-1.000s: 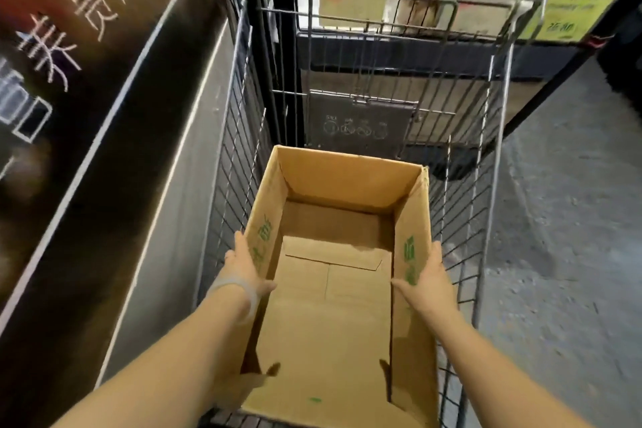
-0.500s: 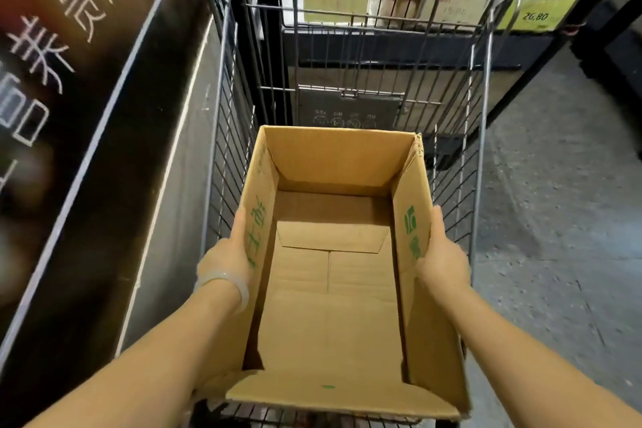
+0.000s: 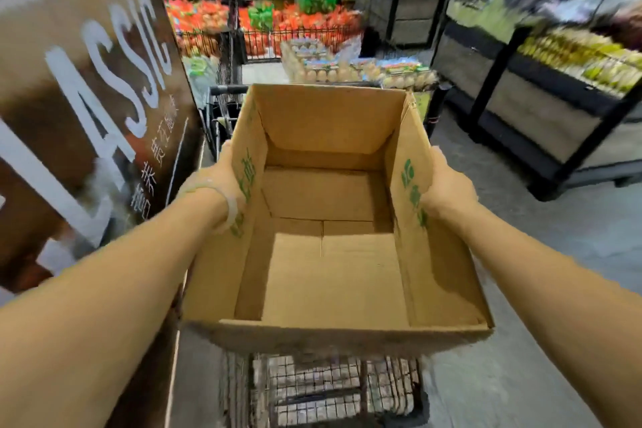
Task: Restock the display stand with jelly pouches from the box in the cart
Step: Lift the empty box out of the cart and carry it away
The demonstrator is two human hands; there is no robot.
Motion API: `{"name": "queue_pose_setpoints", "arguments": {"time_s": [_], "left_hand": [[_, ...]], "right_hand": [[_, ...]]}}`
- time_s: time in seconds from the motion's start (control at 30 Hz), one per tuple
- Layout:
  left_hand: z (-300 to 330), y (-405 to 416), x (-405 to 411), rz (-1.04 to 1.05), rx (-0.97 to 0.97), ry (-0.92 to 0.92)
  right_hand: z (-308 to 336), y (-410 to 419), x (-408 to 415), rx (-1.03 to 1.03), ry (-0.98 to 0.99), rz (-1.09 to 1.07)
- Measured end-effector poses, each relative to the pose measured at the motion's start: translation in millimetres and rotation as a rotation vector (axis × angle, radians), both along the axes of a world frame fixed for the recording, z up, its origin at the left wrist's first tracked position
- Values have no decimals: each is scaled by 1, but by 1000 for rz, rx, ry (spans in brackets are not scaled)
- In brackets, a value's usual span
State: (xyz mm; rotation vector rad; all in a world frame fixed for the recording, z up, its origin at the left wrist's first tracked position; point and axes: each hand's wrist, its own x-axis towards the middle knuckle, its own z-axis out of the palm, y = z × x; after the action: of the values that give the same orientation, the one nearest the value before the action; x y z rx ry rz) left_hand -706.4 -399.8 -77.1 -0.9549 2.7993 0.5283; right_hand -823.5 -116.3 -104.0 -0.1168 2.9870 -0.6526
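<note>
I hold an open cardboard box with green print on its side walls above the wire cart. Its inside shows only bare cardboard flaps; no jelly pouches are visible. My left hand, with a pale bracelet at the wrist, presses flat on the outer left wall. My right hand presses flat on the outer right wall. No fingers reach over the rim. The box's bottom hangs clear of the cart's basket.
A tall brown display panel with white lettering stands close on the left. Egg cartons lie stacked beyond the box, with orange produce bins behind them. Dark shelving with yellow goods lines the right; grey floor lies between.
Both hands have lifted the box up out of the cart basket. The view has tilted up, and the store aisle beyond now shows.
</note>
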Motion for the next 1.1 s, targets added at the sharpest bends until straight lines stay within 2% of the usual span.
{"name": "queue_pose_setpoints", "arguments": {"time_s": [0.1,0.23,0.5,0.6,0.87,1.1], "left_hand": [[46,19,-3,-106,-4,56],[73,59,-7,-258,-35,118],[72,196,-12,-560,-6,175],[70,265,0,-692,27,134],[49,457,87,-1022,64,96],[41,621,182,-1313,80,82]], "right_hand": [[30,32,18,-4,64,-80],[59,86,49,-12,82,-181],[67,233,137,-46,135,-480],[64,297,193,-53,121,-595],[57,449,380,133,6,-876],[53,554,543,115,-87,-1166]]}}
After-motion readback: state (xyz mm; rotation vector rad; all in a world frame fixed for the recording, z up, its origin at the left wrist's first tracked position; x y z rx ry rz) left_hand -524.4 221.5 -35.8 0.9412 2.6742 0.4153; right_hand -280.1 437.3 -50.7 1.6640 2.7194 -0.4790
